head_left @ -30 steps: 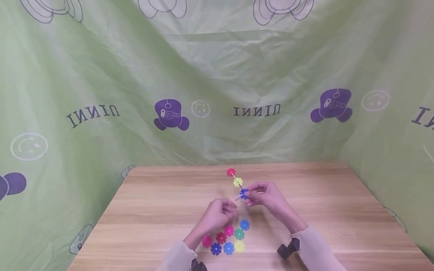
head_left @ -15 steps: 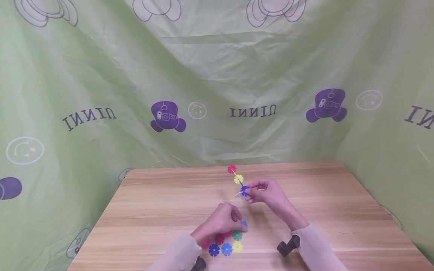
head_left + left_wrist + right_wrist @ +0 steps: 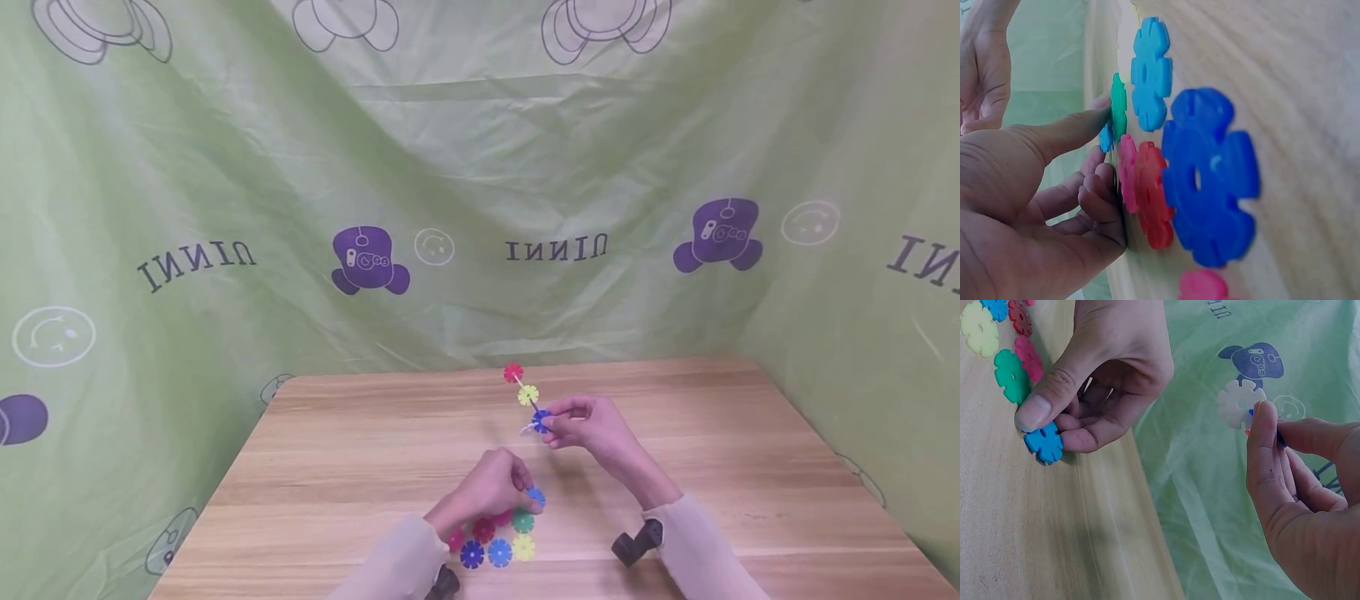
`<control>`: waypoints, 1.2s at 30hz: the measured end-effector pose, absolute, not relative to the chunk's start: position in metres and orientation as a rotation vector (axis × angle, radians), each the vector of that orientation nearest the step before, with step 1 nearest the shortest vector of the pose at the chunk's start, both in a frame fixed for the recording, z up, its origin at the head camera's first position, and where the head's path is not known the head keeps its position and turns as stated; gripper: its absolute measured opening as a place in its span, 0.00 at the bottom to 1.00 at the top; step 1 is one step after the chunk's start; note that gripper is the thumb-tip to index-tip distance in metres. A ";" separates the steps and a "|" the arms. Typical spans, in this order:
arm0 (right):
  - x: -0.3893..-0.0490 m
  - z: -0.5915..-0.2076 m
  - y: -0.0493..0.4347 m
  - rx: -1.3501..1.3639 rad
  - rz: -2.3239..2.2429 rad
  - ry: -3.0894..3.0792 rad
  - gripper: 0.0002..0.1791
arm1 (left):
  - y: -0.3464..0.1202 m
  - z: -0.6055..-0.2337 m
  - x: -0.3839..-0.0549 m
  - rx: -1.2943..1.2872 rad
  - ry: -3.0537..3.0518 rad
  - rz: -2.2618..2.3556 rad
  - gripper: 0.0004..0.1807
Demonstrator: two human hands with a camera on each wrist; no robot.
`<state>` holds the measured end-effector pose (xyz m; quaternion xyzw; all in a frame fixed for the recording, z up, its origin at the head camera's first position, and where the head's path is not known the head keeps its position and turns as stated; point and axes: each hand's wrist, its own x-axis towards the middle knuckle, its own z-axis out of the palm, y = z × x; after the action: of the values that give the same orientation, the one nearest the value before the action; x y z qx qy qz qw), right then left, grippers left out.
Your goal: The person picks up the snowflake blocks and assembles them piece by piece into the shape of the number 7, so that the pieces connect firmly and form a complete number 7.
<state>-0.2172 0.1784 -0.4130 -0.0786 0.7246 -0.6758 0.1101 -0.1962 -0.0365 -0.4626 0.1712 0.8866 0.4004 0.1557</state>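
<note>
My right hand (image 3: 596,429) pinches the dark blue interlocking flower disc (image 3: 541,422) of a joined chain. From it the chain runs up and away through a yellow disc (image 3: 528,395) to a red disc (image 3: 513,373), with thin edge-on pieces between them. A white disc (image 3: 1238,403) sticks out at the near end, plain in the right wrist view. Low over the table, my left hand (image 3: 491,485) has thumb and fingertips on a light blue flower disc (image 3: 1044,444), pinching its edge. That hand partly covers the pink discs under it.
Several loose discs lie flat near the table's front: green (image 3: 522,522), red (image 3: 483,529), dark blue (image 3: 472,554), another light blue (image 3: 500,552) and yellow (image 3: 523,547). Green printed cloth (image 3: 450,167) hangs behind and beside the wooden table (image 3: 337,467).
My left hand has come down from near the chain to the loose discs and taken hold of the light blue one. The right hand keeps its grip on the chain, nearly still.
</note>
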 end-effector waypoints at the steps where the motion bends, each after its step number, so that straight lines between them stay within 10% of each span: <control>1: -0.217 -0.413 0.179 -0.230 -1.987 2.128 0.16 | -0.036 -0.462 -0.196 0.482 2.535 1.148 0.13; 36: -0.216 -0.414 0.180 -0.232 -2.019 2.102 0.17 | -0.075 -0.434 -0.205 0.339 2.193 1.774 0.12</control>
<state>-0.2164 0.1795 -0.4136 -0.0789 0.7147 -0.6864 0.1087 -0.2052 -0.0755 -0.4345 0.1180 0.7632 0.6174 0.1496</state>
